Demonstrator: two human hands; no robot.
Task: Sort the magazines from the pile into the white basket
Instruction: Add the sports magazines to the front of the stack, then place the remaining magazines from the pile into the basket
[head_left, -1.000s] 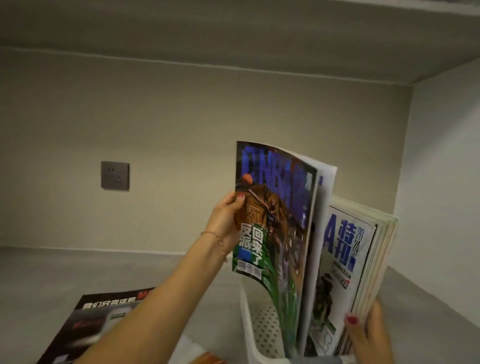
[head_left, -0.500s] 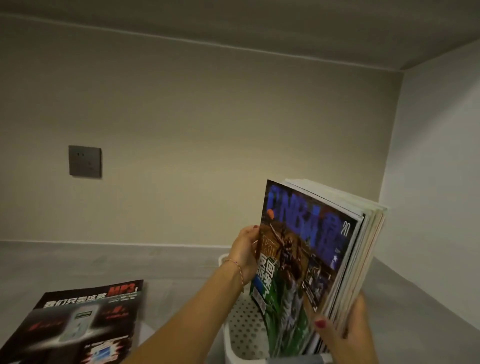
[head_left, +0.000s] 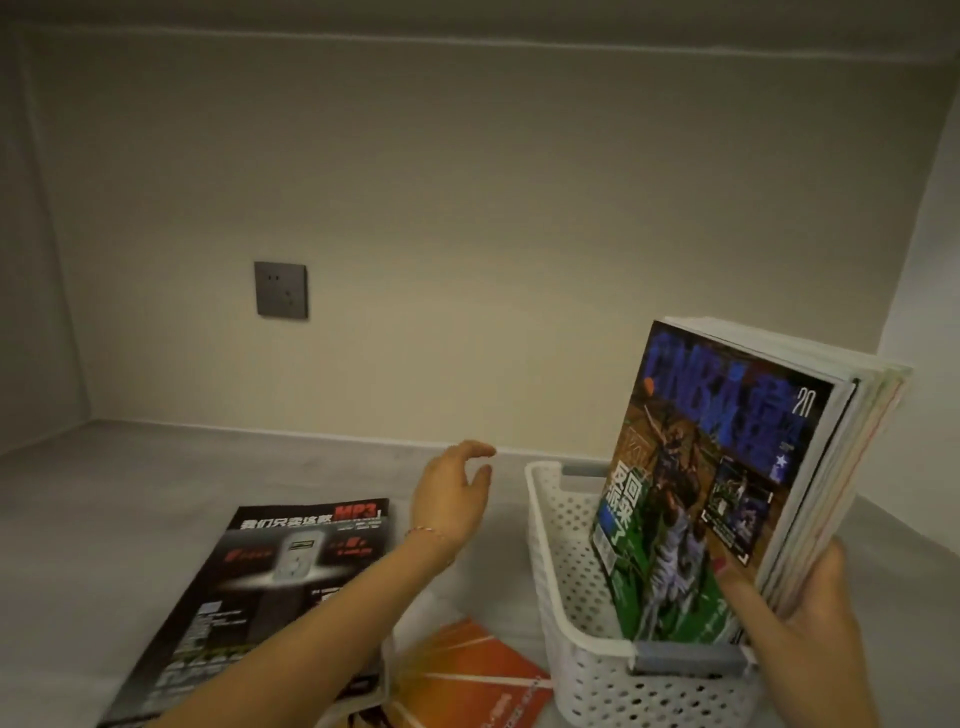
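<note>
A right hand (head_left: 800, 613) grips upright magazines (head_left: 727, 478) in a white basket (head_left: 566, 582), steadying them from toppling, while the left hand (head_left: 452, 499), fingers loosely spread and empty, hovers above the pile (head_left: 291, 577).

The left hand (head_left: 454, 496) is letting go of the NBA magazine (head_left: 711, 488) and drawing away to the left, fingers loose, over the desk (head_left: 156, 478). That magazine is now closing flat against the upright stack (head_left: 852, 467) in the white basket (head_left: 561, 571).
</note>
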